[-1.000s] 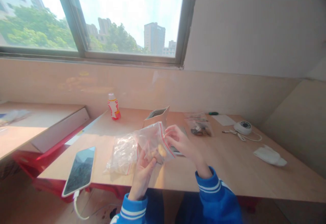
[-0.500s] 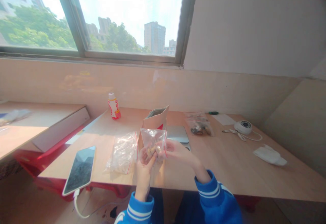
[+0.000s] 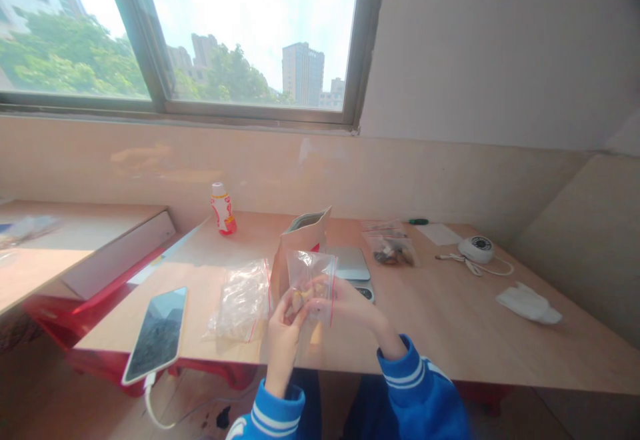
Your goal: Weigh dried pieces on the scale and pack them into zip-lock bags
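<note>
A clear zip bag point(image 3: 311, 265) with a red seal strip on its right side is held up above the table's front edge. My left hand point(image 3: 284, 330) pinches the bag's lower left part. My right hand point(image 3: 350, 303) reaches in from the right past the red strip, its fingers seen through the plastic around small tan-brown pieces point(image 3: 303, 297). What those pieces are is too blurred to tell. Just behind the bag stands an open brown paper pouch point(image 3: 300, 232). To its right lies a silver kitchen scale point(image 3: 353, 265), partly covered by the right hand.
Left of the hands lie empty clear zip bags point(image 3: 243, 300) and a phone point(image 3: 157, 330) on a cable, overhanging the edge. Behind are a drink bottle point(image 3: 223, 210), a filled zip bag point(image 3: 393, 250) and a green-handled tool point(image 3: 419, 222). A white camera point(image 3: 475, 250) and white tissue point(image 3: 529, 303) lie right.
The zip bag has shifted slightly right and its red strip now faces right more openly. My right fingers have moved deeper past the strip; my left hand stays nearly in place.
</note>
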`<state>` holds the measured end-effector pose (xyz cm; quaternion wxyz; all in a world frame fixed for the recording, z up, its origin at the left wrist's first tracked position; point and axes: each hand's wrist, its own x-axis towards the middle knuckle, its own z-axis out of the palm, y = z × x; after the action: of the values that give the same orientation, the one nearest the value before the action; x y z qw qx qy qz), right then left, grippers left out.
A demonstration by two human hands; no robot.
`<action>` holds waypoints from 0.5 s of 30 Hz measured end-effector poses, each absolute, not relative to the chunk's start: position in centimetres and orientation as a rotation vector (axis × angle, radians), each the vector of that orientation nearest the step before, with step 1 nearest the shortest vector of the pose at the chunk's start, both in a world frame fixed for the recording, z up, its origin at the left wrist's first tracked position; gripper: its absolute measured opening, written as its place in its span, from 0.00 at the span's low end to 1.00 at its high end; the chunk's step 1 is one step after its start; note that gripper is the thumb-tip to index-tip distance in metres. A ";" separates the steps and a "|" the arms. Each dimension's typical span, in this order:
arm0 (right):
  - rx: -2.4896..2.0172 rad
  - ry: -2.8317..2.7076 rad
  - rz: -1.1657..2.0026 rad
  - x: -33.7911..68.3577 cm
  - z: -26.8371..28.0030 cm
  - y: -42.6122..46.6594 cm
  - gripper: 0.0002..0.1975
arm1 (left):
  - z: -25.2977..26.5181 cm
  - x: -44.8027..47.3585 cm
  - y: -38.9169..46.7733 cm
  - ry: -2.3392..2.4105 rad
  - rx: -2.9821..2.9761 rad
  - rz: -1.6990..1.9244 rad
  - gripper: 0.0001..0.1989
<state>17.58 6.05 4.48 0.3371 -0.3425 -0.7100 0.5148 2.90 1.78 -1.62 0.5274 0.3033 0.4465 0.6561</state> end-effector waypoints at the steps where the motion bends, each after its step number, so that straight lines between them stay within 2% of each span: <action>1: -0.900 -1.827 1.352 17.5 4.4 6.1 0.16 | -1.6 2.9 1.7 1.051 0.741 1.560 0.25; 8: -0.951 -1.726 1.302 18.0 4.1 6.6 0.13 | -0.6 3.1 1.3 0.942 0.783 1.596 0.26; 15: -0.979 -1.573 0.825 19.1 7.7 9.1 0.13 | -0.6 3.0 1.4 0.897 0.590 1.666 0.32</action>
<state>19.06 9.09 7.67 0.5286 -0.4097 -0.6584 0.3452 3.01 1.36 -0.61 0.5480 0.2492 0.3785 0.7031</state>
